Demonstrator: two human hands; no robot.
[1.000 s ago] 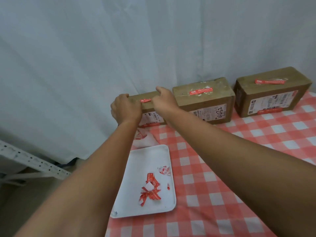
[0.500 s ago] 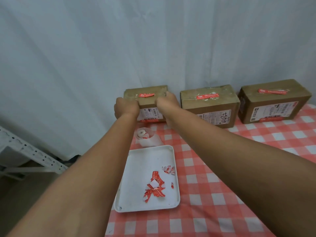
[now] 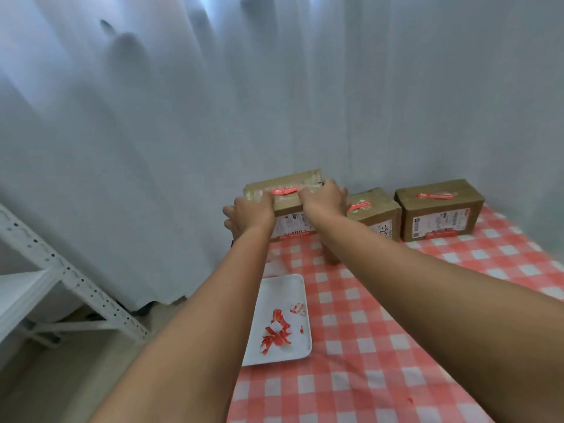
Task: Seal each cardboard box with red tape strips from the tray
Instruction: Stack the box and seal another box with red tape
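Observation:
Three brown cardboard boxes stand along the back of the checked table. My left hand [image 3: 248, 213] and my right hand [image 3: 323, 198] grip the two ends of the left box [image 3: 288, 206], which sits higher than the other two and looks raised off the table. A red tape strip [image 3: 285, 190] lies across its top between my hands. The middle box [image 3: 374, 209] and the right box [image 3: 439, 209] each carry a red strip on top. A white tray [image 3: 293, 288] near the table's left edge holds several crumpled red tape strips [image 3: 276, 334].
The red-and-white checked tablecloth [image 3: 381, 315] covers the table. A white curtain [image 3: 274, 87] hangs right behind the boxes. A white metal shelf frame [image 3: 76, 285] stands on the floor at the left. Something white lies half hidden under my left forearm above the tray.
My hands have gone from the box's front corners to gripping its ends, and the left box now sits higher than its neighbours. The camera has tilted up and left.

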